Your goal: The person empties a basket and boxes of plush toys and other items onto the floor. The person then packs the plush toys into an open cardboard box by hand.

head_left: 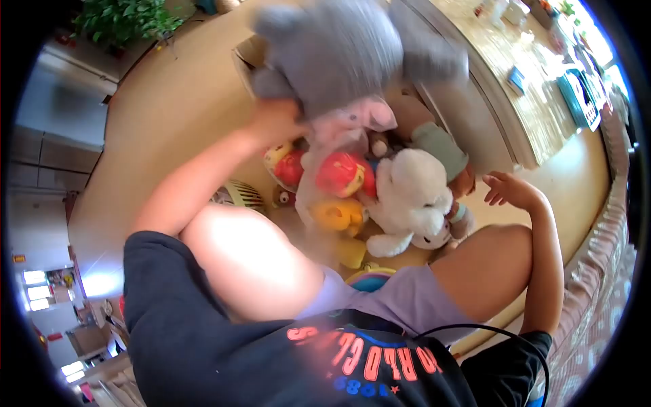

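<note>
Grey plush (332,57): soft, rounded;
Left hand (277,123): against it; fingers blurred, cannot tell grip;
Right hand (513,191): fingers apart, curved

From here I see the grey toy (332,57) as matt plush, the white toy (410,178) fluffy, the surface (498,64) glossy.

A smooth tan floor (169,112) stretches across the room, catching white glare at left. A leafy plant (125,20) fills the upper left corner. Near a bright window (597,34), light gleams on a cabinet (498,78); ruffled cloth (584,285) lines the right.
</note>
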### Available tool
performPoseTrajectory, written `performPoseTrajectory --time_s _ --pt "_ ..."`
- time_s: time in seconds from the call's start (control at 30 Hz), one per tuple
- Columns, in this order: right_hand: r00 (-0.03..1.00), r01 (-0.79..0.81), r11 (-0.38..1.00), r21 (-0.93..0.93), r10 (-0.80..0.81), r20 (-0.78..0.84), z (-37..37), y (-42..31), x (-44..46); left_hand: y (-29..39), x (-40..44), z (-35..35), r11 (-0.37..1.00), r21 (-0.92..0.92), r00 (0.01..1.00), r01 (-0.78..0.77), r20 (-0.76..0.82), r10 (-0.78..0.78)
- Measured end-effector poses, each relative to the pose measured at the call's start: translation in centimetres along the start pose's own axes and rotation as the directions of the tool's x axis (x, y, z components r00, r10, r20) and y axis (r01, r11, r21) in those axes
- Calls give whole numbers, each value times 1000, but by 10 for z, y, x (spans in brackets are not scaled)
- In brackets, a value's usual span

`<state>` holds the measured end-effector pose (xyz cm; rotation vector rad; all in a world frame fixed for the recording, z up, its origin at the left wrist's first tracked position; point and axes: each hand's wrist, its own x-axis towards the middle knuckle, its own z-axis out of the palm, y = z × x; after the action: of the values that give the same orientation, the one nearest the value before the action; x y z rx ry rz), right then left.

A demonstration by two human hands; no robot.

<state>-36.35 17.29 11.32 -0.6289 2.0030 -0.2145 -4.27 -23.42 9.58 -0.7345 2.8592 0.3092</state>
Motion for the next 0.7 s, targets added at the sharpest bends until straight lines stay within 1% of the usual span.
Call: performPoseTrajectory --time_s 0.03,0.07,0.1,0.17,0.2,0.27,0.3,0.37,0.4,0.47,0.5,0.53,0.57,0.6,0.63,0.67,0.7 --pt "1000 -13 1000 -2 13 1 2 8 -9 24 -10 14 973 178 974 -146 200 110" --pt "999 -39 998 -41 39 -7 2 15 -14 43 -14 30 969 111 883 -222 443 152" --pt "997 -71 997 -36 70 -13 -2 19 -22 43 -26 60 886 -24 845 -464 289 450" --pt "990 -139 990 -11 139 -1 3 28 -36 77 -31 56 784 49 761 -618 287 582" --pt "989 -148 989 -12 147 -29 7 29 -47 80 -29 60 756 -32 733 -654 221 644" --pt "990 -139 990 5 139 -20 17 35 -61 74 -16 62 671 -181 671 -719 74 738" --pt "991 -133 991 9 133 -16 20 39 -66 69 -14 61 672 -320 716 -667 -28 697" --pt "993 -116 993 -8 116 -20 26 52 -68 56 2 44 742 -484 844 -465 12 536" --pt "993 -114 993 -24 114 -23 27 56 -69 40 15 36 704 -629 876 -331 72 477" --pt "994 -96 995 -30 94 -53 29 59 -73 13 26 18 790 -460 905 -405 -80 418" --pt "993 -79 997 -16 78 -83 32 60 -77 1 29 6 858 -83 837 -507 -283 468" --pt "992 -64 998 -4 63 -111 34 61 -81 -17 33 -4 885 -66 838 -461 -362 409" --pt "992 -73 997 14 74 -102 35 60 -83 -39 37 -11 911 -57 830 -409 -439 345" --pt "992 -81 996 30 84 -94 36 57 -85 -60 41 -10 961 -81 832 -265 -522 186" --pt "992 -89 995 46 93 -85 37 54 -84 -84 45 -7 986 -119 803 -117 -595 23" --pt "995 -32 999 27 35 -95 37 53 -81 -116 51 -1 977 -213 809 24 -570 -144" --pt "988 57 998 -10 -58 -145 36 48 -75 -148 55 10 940 -301 792 163 -528 -307"
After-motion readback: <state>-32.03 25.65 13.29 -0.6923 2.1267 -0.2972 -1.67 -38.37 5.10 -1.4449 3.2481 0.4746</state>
